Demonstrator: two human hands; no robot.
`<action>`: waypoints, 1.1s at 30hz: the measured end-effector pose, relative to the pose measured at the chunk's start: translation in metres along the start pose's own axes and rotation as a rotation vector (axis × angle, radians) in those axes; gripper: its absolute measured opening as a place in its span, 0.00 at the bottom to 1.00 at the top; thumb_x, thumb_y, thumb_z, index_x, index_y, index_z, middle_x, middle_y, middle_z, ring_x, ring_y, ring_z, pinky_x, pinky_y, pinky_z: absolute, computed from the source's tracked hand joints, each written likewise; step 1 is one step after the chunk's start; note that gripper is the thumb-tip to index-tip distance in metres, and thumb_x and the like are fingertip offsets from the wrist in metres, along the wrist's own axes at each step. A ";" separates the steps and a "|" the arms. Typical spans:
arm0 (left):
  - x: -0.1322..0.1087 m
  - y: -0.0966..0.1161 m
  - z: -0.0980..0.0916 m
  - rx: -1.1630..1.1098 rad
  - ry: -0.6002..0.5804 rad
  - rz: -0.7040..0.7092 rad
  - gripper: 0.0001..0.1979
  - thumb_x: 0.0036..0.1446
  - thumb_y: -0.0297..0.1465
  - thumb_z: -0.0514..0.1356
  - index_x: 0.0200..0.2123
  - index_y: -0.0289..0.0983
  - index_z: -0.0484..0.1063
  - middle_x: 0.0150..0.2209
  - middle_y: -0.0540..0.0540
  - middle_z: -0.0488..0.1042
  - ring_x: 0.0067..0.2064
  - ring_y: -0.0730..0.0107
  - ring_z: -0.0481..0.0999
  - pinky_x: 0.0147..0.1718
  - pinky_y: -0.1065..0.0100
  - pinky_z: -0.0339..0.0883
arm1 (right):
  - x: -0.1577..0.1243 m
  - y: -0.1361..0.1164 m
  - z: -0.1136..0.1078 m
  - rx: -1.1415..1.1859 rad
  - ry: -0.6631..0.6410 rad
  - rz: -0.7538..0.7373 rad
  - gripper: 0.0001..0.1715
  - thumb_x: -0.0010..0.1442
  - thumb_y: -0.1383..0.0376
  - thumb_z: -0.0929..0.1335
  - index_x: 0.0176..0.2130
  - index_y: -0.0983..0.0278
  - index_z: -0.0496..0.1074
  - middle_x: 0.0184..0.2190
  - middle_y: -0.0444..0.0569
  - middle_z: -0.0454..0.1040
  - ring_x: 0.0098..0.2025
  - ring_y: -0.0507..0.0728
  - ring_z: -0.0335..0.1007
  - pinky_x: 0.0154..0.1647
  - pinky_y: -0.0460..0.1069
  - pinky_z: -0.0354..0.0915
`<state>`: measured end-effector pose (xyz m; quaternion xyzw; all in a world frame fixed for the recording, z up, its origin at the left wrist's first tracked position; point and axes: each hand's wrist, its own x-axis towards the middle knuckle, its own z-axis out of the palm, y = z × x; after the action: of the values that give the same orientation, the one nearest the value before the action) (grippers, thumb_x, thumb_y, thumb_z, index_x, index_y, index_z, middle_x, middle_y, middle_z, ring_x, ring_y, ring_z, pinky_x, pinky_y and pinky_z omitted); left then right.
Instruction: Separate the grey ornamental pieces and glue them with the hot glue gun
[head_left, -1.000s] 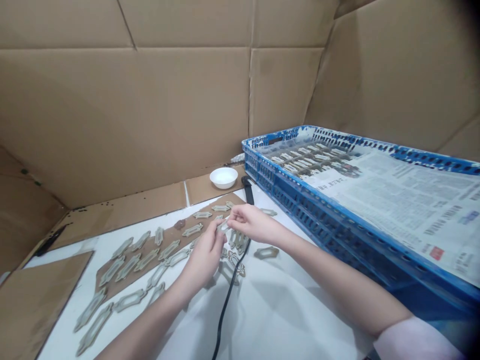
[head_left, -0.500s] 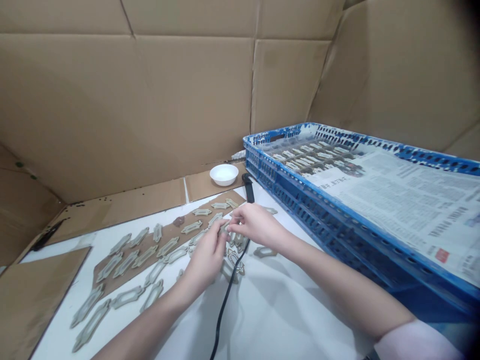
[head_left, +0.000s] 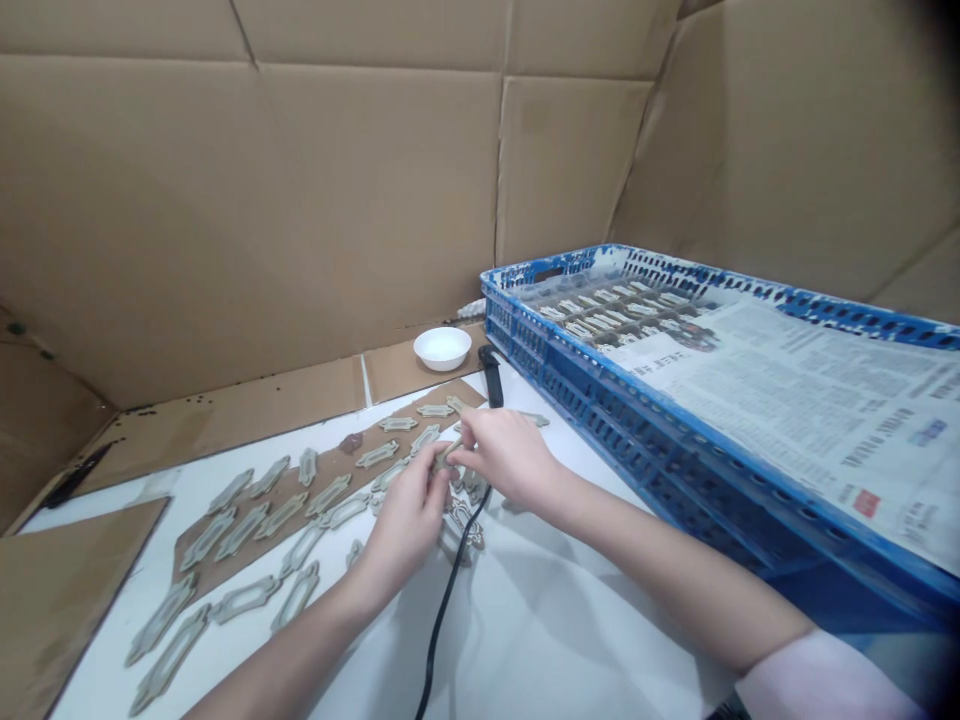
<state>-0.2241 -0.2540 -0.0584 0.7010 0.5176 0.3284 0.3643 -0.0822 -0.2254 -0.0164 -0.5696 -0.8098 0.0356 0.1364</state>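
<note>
Left hand (head_left: 409, 510), nearly closed, pinches a small frame piece (head_left: 448, 452) between thumb and fingers, while the right hand (head_left: 510, 455) brings bunched fingertips together on its other end. Fingers cover most of the outline, so its match to the others is only probable. Thin and apparently stiff, it should prove light, perhaps a little slick, and is best taken by the rim or the narrow ends, clear of the open middle.

Left of the left hand, similar pale plates (head_left: 330, 495), long with stepped, pointed ends, lie across a flat brown sheet (head_left: 358, 480) and the smooth white tabletop (head_left: 540, 620). Just below the fingertips, a lacy, scroll-patterned piece (head_left: 466, 520) lies by a black cable (head_left: 442, 620). Beyond the hands stands a glossy white bowl (head_left: 442, 348); to the right hand's right, a perforated blue plastic crate (head_left: 600, 420) carries creased newspaper (head_left: 787, 390).
</note>
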 end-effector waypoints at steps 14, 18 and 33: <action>0.003 0.003 0.000 -0.146 -0.006 -0.026 0.11 0.55 0.35 0.49 0.39 0.36 0.64 0.23 0.51 0.66 0.25 0.72 0.66 0.26 0.72 0.58 | 0.005 0.007 0.002 0.178 -0.057 0.013 0.15 0.47 0.60 0.69 0.32 0.63 0.61 0.27 0.44 0.70 0.30 0.54 0.66 0.23 0.44 0.47; 0.004 0.006 -0.002 -0.169 -0.014 -0.029 0.10 0.56 0.33 0.49 0.39 0.35 0.64 0.22 0.52 0.65 0.25 0.73 0.65 0.27 0.72 0.58 | 0.012 0.015 0.008 0.335 -0.155 0.031 0.18 0.43 0.58 0.69 0.32 0.62 0.61 0.23 0.41 0.66 0.26 0.50 0.61 0.22 0.42 0.47; 0.006 0.007 -0.003 -0.275 -0.018 -0.083 0.09 0.55 0.33 0.49 0.34 0.35 0.64 0.20 0.53 0.64 0.24 0.74 0.66 0.25 0.73 0.59 | 0.023 0.024 0.019 0.627 -0.276 0.005 0.20 0.38 0.54 0.70 0.24 0.66 0.63 0.16 0.36 0.56 0.20 0.46 0.49 0.19 0.42 0.45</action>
<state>-0.2217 -0.2494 -0.0499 0.6254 0.4932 0.3745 0.4748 -0.0724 -0.1933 -0.0357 -0.4915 -0.7690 0.3599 0.1938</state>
